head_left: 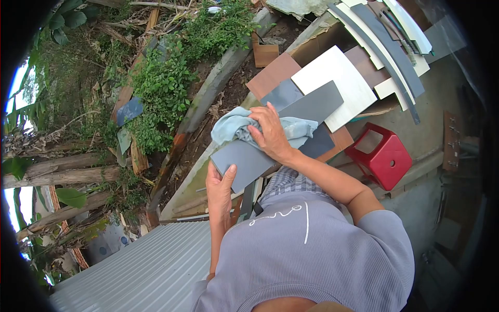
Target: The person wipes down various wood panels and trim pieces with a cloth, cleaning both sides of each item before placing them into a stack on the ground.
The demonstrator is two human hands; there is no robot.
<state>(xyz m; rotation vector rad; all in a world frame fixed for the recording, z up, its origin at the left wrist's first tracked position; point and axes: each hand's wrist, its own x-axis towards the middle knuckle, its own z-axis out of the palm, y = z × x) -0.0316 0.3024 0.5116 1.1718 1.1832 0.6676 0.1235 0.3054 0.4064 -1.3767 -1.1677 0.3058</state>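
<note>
A long grey plank (244, 164) lies slantwise in front of my body. My left hand (219, 188) grips its near end, with the thumb on the top face and the fingers underneath. Bunched on the plank is a light blue cloth (231, 125). My right hand (270, 132) presses down on this cloth, its fingers bent over the folds. Beyond the cloth, the far part of the plank (314, 101) reaches over a white board (335, 78).
Brown, grey and white boards (274, 74) overlap ahead, with long curved strips (379, 49) at upper right. A red plastic stool (382, 156) stands to the right. A concrete curb (215, 83) borders plants (163, 78) on the left. Corrugated metal sheeting (150, 265) lies at lower left.
</note>
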